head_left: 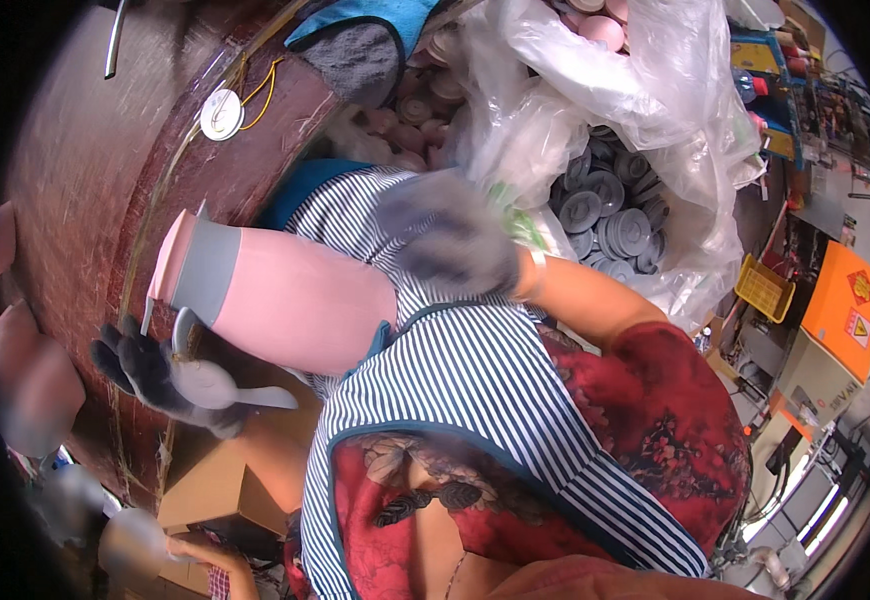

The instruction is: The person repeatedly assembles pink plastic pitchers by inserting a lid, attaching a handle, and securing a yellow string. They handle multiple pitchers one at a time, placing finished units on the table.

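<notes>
A pink jug (300, 300) with a grey collar (209, 268) lies tilted across my lap, its lidded top pointing left. On its near side a pale grey handle (205, 384) curves out, lying against the palm of my left hand (155, 385). This hand wears a dark glove and supports the jug by the handle, its fingertips past the rim. Beyond the jug's base, my right hand (445, 235), also gloved, hovers above the striped apron (465, 370). Motion smears its fingers, so whether it holds anything does not show.
Grey round lids (610, 215) fill a clear plastic bag (645, 95) on the right; pink ones lie beside it. On the brown table (105, 170) rests a white disc (222, 114) with yellow cord. A cardboard box (210, 480) and another person's arm (220, 560) are at lower left.
</notes>
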Available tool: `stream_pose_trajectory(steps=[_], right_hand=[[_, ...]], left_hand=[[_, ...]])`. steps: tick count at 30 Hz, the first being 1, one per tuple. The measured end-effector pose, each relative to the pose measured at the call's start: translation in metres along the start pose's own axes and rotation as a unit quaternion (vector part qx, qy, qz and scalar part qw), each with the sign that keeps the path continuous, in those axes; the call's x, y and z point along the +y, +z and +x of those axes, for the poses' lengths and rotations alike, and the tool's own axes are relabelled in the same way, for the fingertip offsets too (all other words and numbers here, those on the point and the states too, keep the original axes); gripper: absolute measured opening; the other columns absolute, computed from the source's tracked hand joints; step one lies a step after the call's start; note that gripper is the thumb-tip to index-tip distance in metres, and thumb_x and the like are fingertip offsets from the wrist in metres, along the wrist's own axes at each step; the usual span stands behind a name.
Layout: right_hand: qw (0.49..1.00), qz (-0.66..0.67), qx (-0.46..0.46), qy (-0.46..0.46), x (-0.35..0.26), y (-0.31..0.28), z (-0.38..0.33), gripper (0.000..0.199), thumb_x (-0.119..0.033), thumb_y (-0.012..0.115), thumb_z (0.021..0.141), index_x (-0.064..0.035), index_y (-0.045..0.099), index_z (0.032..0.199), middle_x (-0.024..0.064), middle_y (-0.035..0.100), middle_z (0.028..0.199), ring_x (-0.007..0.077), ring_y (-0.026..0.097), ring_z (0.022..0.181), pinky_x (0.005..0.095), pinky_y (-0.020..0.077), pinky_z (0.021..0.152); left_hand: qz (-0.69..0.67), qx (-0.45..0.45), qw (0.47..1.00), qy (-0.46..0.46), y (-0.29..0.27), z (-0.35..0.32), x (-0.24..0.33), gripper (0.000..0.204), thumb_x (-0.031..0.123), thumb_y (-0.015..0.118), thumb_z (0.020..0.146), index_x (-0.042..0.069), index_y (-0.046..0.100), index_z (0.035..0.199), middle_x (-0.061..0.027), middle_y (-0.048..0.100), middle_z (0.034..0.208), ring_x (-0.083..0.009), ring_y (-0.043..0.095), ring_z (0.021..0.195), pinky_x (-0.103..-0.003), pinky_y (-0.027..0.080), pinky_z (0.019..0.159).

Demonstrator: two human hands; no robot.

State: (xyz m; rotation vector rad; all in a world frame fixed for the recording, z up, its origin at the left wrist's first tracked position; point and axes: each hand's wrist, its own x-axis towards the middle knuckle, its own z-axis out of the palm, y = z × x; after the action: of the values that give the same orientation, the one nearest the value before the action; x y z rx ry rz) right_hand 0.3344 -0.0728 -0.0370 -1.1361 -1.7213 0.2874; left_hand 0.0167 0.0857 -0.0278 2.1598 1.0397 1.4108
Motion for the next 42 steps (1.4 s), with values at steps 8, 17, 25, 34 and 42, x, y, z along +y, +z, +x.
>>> stream_pose_trajectory(steps=[8, 17, 25, 34, 42], right_hand=[[0.512, 0.061, 0.465, 0.72, 0.156, -0.167, -0.288, 0.018, -0.019, 0.063, 0.096, -0.0048, 0.064, 0.107, 0.0056, 0.063, 0.083, 0.0181, 0.063, 0.073, 0.0307, 0.0518, 0.066], [0.596, -0.184, 0.293, 0.724, 0.245, -0.182, -0.289, 0.043, -0.032, 0.066, 0.092, 0.0014, 0.061, 0.119, 0.0148, 0.066, 0.104, 0.0269, 0.065, 0.093, 0.0391, 0.0511, 0.082], [0.835, -0.416, 0.147, 0.328, 0.063, -0.188, -0.273, 0.064, -0.041, 0.068, 0.091, 0.0073, 0.056, 0.132, 0.0225, 0.062, 0.131, 0.031, 0.06, 0.119, 0.0452, 0.0458, 0.102], [0.873, 0.252, -0.016, 0.417, 0.052, -0.007, -0.079, 0.059, -0.017, 0.058, 0.092, -0.0016, 0.041, 0.146, 0.0195, 0.045, 0.148, 0.0341, 0.043, 0.136, 0.0446, 0.037, 0.111], [0.948, 0.2, -0.128, 0.212, 0.029, 0.027, -0.067, 0.053, -0.019, 0.055, 0.086, -0.0031, 0.058, 0.136, 0.0237, 0.043, 0.149, 0.0397, 0.038, 0.141, 0.0436, 0.0262, 0.118]], left_hand=[[-0.234, -0.21, 0.934, -0.168, 0.018, -0.015, 0.017, 0.041, 0.019, 0.055, 0.098, -0.001, 0.057, 0.134, -0.0177, 0.029, 0.16, -0.0312, 0.03, 0.147, -0.043, 0.025, 0.12], [-0.01, -0.199, 0.974, -0.107, 0.035, 0.016, 0.07, 0.049, 0.026, 0.066, 0.093, 0.001, 0.06, 0.134, -0.0173, 0.053, 0.14, -0.0291, 0.048, 0.131, -0.041, 0.033, 0.114], [0.216, -0.094, 0.96, -0.152, -0.028, -0.002, 0.069, 0.061, 0.001, 0.071, 0.081, 0.002, 0.051, 0.139, -0.0131, 0.061, 0.128, -0.0212, 0.056, 0.119, -0.035, 0.044, 0.102], [0.138, -0.25, 0.956, -0.072, -0.06, -0.001, 0.064, 0.082, 0.013, 0.078, 0.082, 0.014, 0.038, 0.153, -0.0129, 0.031, 0.158, -0.0274, 0.034, 0.144, -0.041, 0.037, 0.113], [0.239, -0.136, 0.961, -0.011, -0.05, -0.022, 0.006, 0.044, 0.032, 0.072, 0.077, 0.025, 0.072, 0.12, -0.0072, 0.054, 0.141, -0.0318, 0.048, 0.126, -0.046, 0.038, 0.107]])
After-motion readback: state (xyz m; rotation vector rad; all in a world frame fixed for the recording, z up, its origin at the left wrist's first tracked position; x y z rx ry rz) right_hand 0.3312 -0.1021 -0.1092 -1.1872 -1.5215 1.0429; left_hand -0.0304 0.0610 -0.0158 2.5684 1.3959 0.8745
